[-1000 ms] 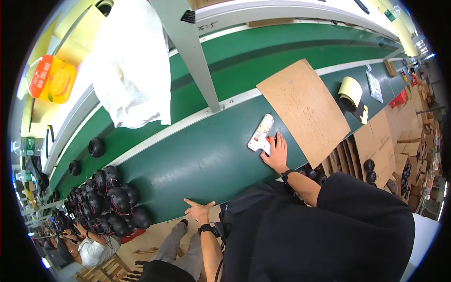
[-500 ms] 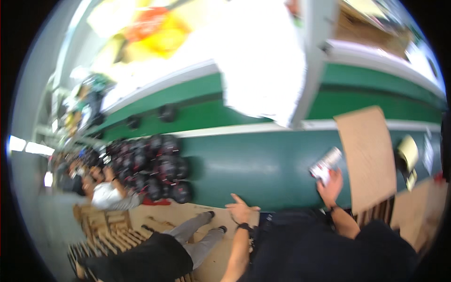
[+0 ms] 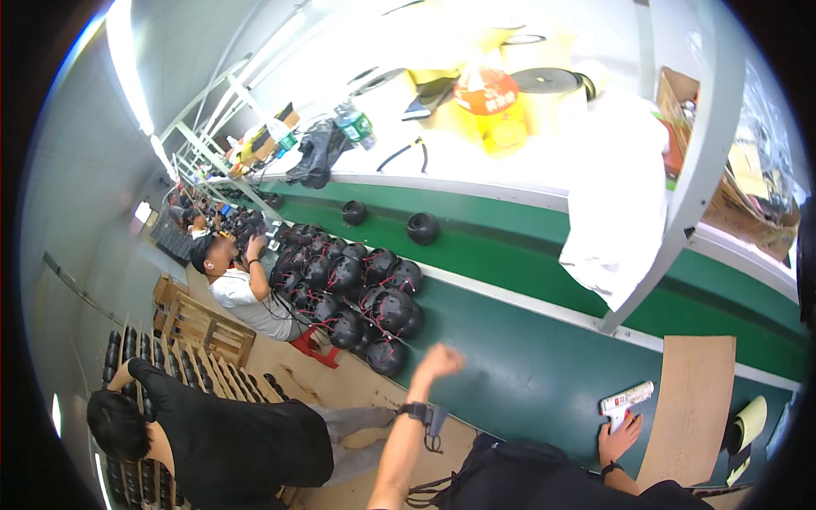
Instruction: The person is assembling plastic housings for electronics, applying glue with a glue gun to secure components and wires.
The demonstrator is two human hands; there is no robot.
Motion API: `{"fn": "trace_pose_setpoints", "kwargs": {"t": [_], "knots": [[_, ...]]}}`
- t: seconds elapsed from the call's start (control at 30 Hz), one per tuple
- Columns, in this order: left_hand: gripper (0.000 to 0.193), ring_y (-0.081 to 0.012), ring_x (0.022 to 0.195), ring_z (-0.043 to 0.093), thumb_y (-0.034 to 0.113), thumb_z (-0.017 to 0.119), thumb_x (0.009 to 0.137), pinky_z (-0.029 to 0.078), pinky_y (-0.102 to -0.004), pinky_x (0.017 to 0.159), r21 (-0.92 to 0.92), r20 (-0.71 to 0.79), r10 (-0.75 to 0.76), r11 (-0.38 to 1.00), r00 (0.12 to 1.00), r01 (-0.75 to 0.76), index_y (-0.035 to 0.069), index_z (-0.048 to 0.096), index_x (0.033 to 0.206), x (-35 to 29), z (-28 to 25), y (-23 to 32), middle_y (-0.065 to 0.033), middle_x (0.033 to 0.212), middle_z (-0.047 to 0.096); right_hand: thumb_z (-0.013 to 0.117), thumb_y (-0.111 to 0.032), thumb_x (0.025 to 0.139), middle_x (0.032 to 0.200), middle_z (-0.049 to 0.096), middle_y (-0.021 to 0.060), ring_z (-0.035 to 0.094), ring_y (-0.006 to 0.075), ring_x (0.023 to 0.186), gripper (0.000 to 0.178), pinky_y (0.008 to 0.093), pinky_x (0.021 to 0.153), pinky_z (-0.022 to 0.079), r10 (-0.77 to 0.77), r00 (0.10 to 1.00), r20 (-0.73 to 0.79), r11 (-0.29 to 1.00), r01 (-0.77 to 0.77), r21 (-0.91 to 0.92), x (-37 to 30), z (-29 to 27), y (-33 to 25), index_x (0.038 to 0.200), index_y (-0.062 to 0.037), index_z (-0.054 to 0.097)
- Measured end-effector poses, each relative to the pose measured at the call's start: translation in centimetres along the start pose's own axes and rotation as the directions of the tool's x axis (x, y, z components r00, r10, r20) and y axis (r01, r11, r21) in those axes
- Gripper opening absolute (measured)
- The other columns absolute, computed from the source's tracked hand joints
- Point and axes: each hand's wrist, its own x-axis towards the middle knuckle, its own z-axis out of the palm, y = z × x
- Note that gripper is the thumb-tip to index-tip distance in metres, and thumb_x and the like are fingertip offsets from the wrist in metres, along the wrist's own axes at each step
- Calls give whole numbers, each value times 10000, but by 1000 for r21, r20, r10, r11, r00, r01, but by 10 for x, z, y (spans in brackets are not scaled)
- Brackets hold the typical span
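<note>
1. Work area: a long green bench (image 3: 510, 374) runs through a workshop; beyond it lies a green channel (image 3: 501, 246), with a bright shelf above.
2. Right hand (image 3: 620, 435): positioned at the bench's near side, fingers extended toward the far side. Thumb and fingers lie about the handle of a white glue gun (image 3: 627, 401) and appear to touch it. Whether they are clamped on the handle or merely rest there cannot be told.
3. Glue gun: lies on its side on the bench, directly beyond the right hand. The handle points back to the palm; the nozzle points right and away, toward a brown cardboard sheet (image 3: 690, 408). Nozzle and sheet are near each other but apart.
4. Left hand (image 3: 439, 362): raised at the bench's near edge, well to the left of the glue gun. The fingers appear curled inward; blur hides how far they are apart. No object is visible in it.
5. Adjacent items: black round housings (image 3: 340, 289) with red wires are massed left of the left hand. A yellow roll (image 3: 748, 421) is right of the cardboard sheet. A white cloth (image 3: 616, 195) hangs from the shelf.
</note>
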Motion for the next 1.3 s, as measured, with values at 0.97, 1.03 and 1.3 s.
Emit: {"fn": "trace_pose_setpoints", "kwargs": {"t": [0.97, 1.03, 1.3], "knots": [[283, -440, 1117, 602, 206, 577, 893, 486, -513, 939, 296, -842, 69, 888, 534, 351, 55, 653, 1121, 305, -567, -17, -248, 1129, 659, 693, -156, 702, 1096, 643, 253, 598, 484, 1053, 705, 519, 893, 493, 245, 931, 270, 906, -319, 279, 11, -19, -30, 1340, -53, 410], [310, -458, 1125, 582, 205, 516, 906, 478, -542, 901, 447, -740, 245, 875, 627, 186, 6, 631, 1114, 305, -571, -17, -258, 1166, 635, 665, -211, 789, 1127, 671, 222, 613, 470, 1070, 654, 514, 869, 510, 342, 895, 288, 906, -395, 151, 25, -54, -59, 1382, -85, 418], [296, -453, 1035, 604, 207, 515, 914, 497, -533, 848, 728, -360, 536, 673, 763, -130, -9, 655, 1060, 377, -375, 150, -259, 1084, 645, 671, -327, 841, 825, 670, 188, 656, 279, 578, 605, 388, 561, 524, 466, 787, 405, 660, -614, 433, 52, -183, -142, 1357, -77, 478]]}}
